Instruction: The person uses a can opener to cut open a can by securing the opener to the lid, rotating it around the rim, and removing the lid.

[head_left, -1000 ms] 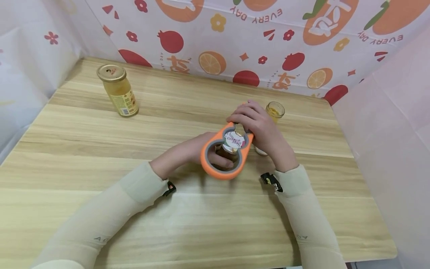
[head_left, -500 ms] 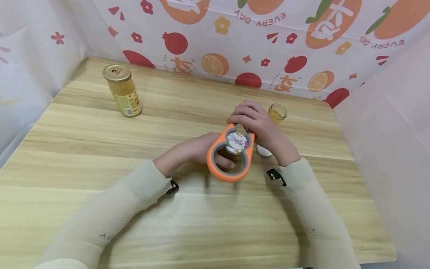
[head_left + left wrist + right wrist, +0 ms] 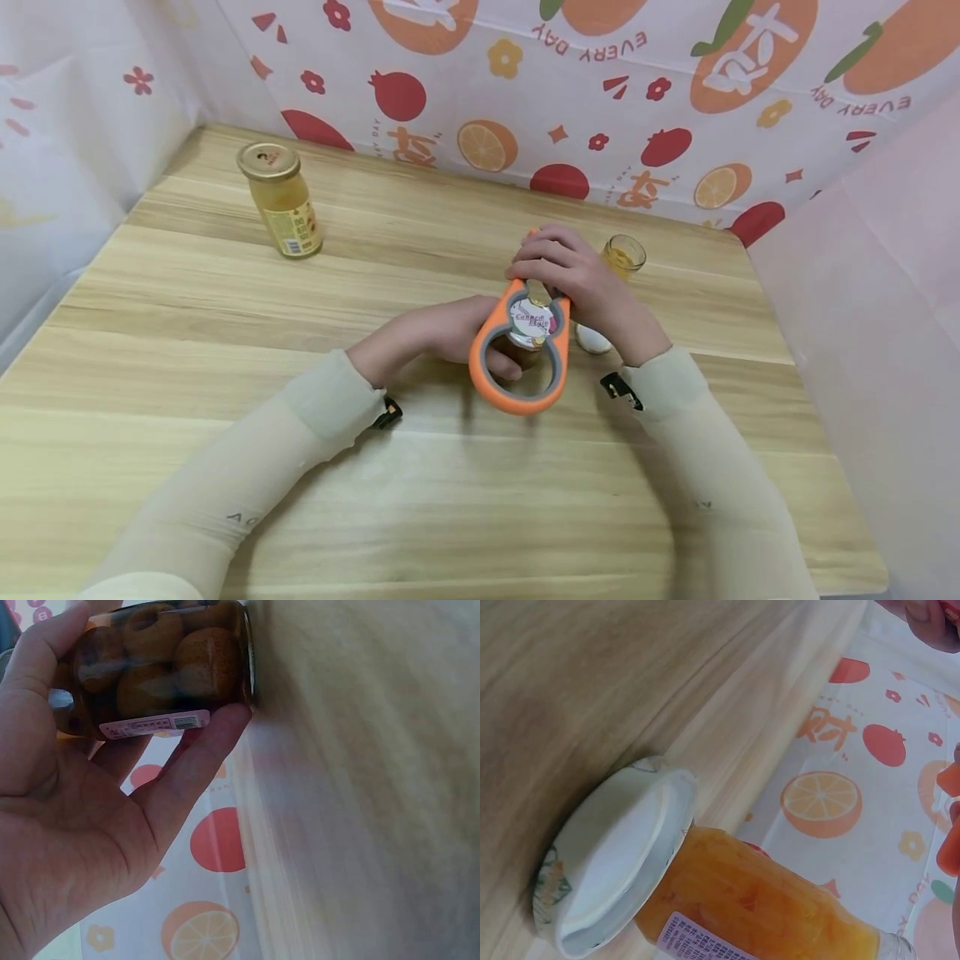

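Note:
My left hand [image 3: 457, 329] grips a glass jar of dark brown round fruit [image 3: 157, 660], fingers and thumb around its side. In the left wrist view the jar's base is right at the wooden tabletop. An orange jar opener [image 3: 480, 375] with grey lining lies over the jar's printed lid [image 3: 532, 319], which sits within its smaller opening. My right hand [image 3: 573, 267] holds the opener by its far, narrow end, fingers curled over it. Part of the opener's handle [image 3: 949, 851] shows at the right wrist view's edge. The wide ring points toward me.
Just beyond my right hand stands a lidless jar of orange fruit [image 3: 626, 252]. A loose white lid [image 3: 592, 338] lies beside it, inner side up. A gold-lidded jar [image 3: 285, 208] stands at the back left. A fruit-print curtain [image 3: 450, 83] backs the table [image 3: 375, 517].
The opener's wide end has swung slightly to the right, with the right hand still gripping it. The left hand keeps hold of the jar. The whole head view has shifted a little.

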The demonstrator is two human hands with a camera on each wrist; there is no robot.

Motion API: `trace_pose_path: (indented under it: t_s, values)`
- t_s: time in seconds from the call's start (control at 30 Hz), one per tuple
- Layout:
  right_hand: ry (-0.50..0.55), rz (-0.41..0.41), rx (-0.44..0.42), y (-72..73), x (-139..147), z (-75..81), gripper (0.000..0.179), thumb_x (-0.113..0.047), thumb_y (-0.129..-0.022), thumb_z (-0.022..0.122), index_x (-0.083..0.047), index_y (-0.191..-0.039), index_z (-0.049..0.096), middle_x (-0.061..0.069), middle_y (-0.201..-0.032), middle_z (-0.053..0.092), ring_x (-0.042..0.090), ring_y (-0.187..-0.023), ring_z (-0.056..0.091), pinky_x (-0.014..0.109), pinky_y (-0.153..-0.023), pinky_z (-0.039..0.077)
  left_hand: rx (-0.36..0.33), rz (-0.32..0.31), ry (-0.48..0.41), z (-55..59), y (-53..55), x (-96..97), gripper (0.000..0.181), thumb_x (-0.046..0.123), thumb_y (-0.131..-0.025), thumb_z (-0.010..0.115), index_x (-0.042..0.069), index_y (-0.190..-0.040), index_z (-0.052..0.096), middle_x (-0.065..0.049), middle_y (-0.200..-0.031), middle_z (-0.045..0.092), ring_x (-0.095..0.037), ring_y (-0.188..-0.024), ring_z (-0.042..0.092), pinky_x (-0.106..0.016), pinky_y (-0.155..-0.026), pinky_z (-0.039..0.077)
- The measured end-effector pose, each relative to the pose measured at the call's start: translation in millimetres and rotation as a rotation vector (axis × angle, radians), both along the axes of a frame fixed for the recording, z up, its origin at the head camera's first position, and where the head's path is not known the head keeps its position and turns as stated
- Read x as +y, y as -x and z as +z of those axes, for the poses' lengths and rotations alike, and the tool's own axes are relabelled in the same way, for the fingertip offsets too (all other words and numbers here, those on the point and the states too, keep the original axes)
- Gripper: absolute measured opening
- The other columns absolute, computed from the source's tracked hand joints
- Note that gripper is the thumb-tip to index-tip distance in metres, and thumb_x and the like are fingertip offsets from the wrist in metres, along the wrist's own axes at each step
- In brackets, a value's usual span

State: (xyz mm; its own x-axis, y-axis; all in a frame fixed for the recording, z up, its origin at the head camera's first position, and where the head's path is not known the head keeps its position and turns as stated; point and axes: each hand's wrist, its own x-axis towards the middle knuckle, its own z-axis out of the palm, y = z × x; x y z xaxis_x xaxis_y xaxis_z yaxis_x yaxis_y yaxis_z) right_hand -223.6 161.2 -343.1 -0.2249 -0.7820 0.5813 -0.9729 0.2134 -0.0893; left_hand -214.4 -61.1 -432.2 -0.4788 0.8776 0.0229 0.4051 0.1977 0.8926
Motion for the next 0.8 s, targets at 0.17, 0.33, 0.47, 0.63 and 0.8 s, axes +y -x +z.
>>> trace_pose_path:
  t_s: [0.17,0.33,0.47,0.63,0.8]
  values:
    - [-0.017,0.018,0.014,3.6,-0.2,2.5,0.029,0.008,-0.090,0.064,-0.012,-0.110,0.071,0.001,-0.109,0.070,0.029,-0.114,0.056,0.043,-0.110,0.039,0.014,0.055,0.014,75.7,-41.3,2.5,0.038,0.012,-0.082,0.081,0.007,-0.114,0.062,-0.002,-0.102,0.064,-0.015,-0.090,0.057,-0.031,-0.087,0.047]
    - [-0.053,0.044,0.038,7.0,-2.5,3.6,0.026,0.002,-0.090,0.069,-0.011,-0.112,0.070,0.003,-0.110,0.068,0.029,-0.117,0.055,0.044,-0.112,0.037,0.003,-0.022,0.014,81.3,-38.7,-4.1,0.040,0.017,-0.085,0.080,0.010,-0.118,0.060,0.000,-0.105,0.064,-0.015,-0.094,0.058,-0.033,-0.090,0.048]
    - [-0.045,0.075,0.067,8.6,-5.9,3.4,0.024,-0.001,-0.090,0.070,-0.011,-0.112,0.070,0.005,-0.108,0.068,0.030,-0.117,0.055,0.045,-0.111,0.039,-0.003,-0.052,0.015,70.6,-32.9,-2.2,0.043,0.016,-0.084,0.081,0.013,-0.120,0.059,0.001,-0.107,0.064,-0.016,-0.097,0.058,-0.034,-0.092,0.048]
    - [0.006,0.092,0.122,9.7,-9.1,6.3,0.019,-0.001,-0.091,0.070,-0.011,-0.107,0.072,0.007,-0.104,0.068,0.031,-0.112,0.057,0.045,-0.108,0.042,-0.031,-0.102,-0.010,67.6,-28.9,-1.2,0.045,0.019,-0.085,0.081,0.012,-0.122,0.058,0.001,-0.107,0.064,-0.017,-0.098,0.059,-0.034,-0.093,0.048]
    - [0.016,0.092,0.121,9.9,-11.1,10.8,0.018,0.001,-0.091,0.069,-0.011,-0.104,0.072,0.006,-0.103,0.068,0.031,-0.112,0.058,0.045,-0.108,0.043,-0.069,-0.106,0.005,69.4,-26.9,-0.9,0.040,0.016,-0.085,0.081,0.011,-0.118,0.058,0.000,-0.103,0.062,-0.017,-0.094,0.057,-0.034,-0.090,0.048]
